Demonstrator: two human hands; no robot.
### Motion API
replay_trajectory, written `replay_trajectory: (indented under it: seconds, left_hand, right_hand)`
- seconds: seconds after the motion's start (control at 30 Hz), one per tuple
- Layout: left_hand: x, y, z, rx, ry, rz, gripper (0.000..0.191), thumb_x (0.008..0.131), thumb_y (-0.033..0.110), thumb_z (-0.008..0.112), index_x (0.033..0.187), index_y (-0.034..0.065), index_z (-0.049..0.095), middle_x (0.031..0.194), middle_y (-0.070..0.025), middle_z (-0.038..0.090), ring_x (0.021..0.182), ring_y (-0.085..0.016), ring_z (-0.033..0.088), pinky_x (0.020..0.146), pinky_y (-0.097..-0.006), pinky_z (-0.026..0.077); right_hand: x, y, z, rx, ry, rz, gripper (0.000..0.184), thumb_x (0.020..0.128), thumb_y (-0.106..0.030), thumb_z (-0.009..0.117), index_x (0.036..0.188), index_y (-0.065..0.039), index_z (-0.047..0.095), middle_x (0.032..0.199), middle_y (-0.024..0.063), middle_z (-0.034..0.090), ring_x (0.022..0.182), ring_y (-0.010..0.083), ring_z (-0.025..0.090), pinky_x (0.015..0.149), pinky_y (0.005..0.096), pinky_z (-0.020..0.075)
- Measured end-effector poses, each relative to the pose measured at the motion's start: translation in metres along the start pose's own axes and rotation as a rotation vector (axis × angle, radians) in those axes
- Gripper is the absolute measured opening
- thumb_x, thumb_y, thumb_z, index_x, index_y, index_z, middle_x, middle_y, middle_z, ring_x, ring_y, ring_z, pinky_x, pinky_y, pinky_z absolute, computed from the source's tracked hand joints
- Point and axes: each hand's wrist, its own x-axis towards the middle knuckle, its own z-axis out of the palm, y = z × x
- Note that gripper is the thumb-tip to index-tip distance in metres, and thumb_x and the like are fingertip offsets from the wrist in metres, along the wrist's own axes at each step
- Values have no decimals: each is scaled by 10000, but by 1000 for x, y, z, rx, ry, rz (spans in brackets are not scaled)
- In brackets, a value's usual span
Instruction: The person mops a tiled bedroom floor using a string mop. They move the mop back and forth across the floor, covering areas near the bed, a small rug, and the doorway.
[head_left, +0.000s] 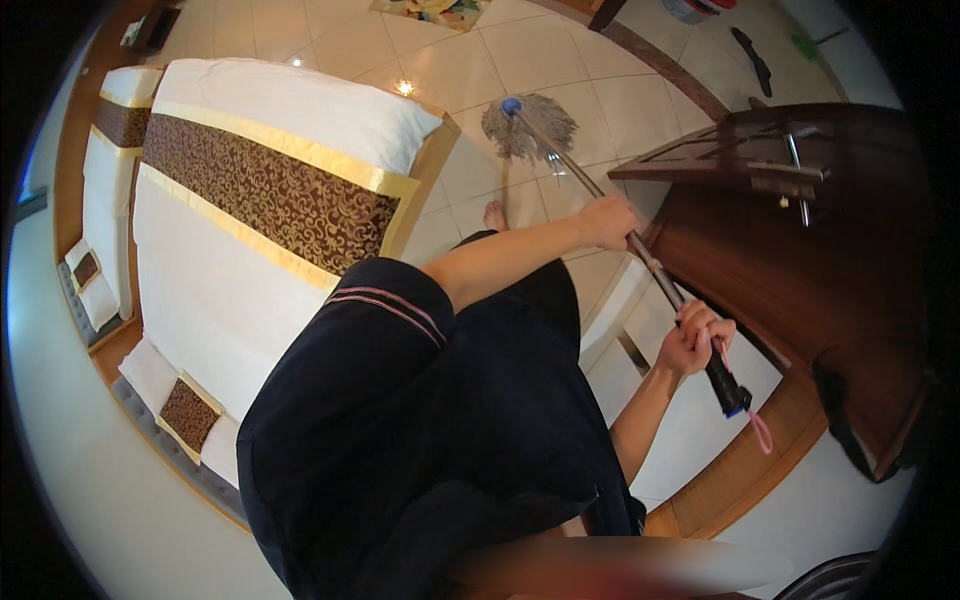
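Observation:
A string mop with grey strands (551, 124) and a blue socket (511, 106) rests on the tiled floor ahead of me. Its metal pole (577, 171) slants back to the right, towards my body. Partway along the pole, my left hand (609, 222) is wrapped around it. Higher up, my right hand (697, 339) grips the upper end by the black handle (726, 386). A pink hanging loop (761, 432) dangles from the handle's tip. My bare foot (495, 215) shows on the tiles below the mop head.
A bed with white linen (217, 277) and a brown patterned runner (262, 187) stands to my left, with another bed (109, 180) beyond it. Dark wooden furniture (757, 247) is on my right. A doorway sill (664, 67), a bucket (690, 9) and a patterned mat (435, 10) lie ahead.

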Motion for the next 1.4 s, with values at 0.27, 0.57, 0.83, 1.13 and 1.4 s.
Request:
replay_trajectory:
  seconds: [0.27, 0.57, 0.83, 1.13, 1.4]
  left_hand:
    - [27, -22, -102, -60, -123, -78, 160, 651, 244, 708, 697, 95, 674, 741, -163, 654, 827, -378, 627, 736, -475, 505]
    - [67, -77, -139, -154, -64, -74, 150, 653, 197, 707, 783, 125, 728, 746, -107, 668, 867, -338, 639, 821, -437, 468]
    - [90, -267, -152, -190, 230, 16, 135, 608, 184, 682, 706, 99, 646, 682, -117, 620, 713, -363, 598, 792, -456, 470]
    - [51, -397, -252, -53, 28, -173, 118, 594, 184, 650, 683, 113, 620, 665, -134, 612, 670, -355, 606, 633, -467, 470]
    - [114, -172, -173, -303, -196, -57, 177, 598, 238, 657, 682, 83, 660, 631, -176, 622, 640, -388, 640, 585, -507, 502]
  right_hand:
    - [82, 1, 75, -77, -27, 55, 315, 834, -188, 636, 766, -121, 336, 529, 20, 363, 506, 153, 336, 551, 346, 350]
    - [171, 45, 76, -47, -36, 235, 295, 819, -185, 607, 754, -143, 323, 510, -5, 332, 500, 133, 310, 578, 342, 354]
    - [215, 210, 101, 162, -20, 379, 295, 845, -184, 647, 807, -112, 364, 632, 47, 430, 620, 221, 440, 690, 429, 449]
    - [225, 312, 199, 135, -127, 427, 243, 877, -178, 686, 844, -56, 479, 808, 119, 650, 743, 207, 589, 801, 404, 498]
    - [220, 98, 91, -183, 341, 480, 215, 857, -127, 551, 769, -135, 355, 623, -5, 346, 615, 136, 354, 645, 336, 344]
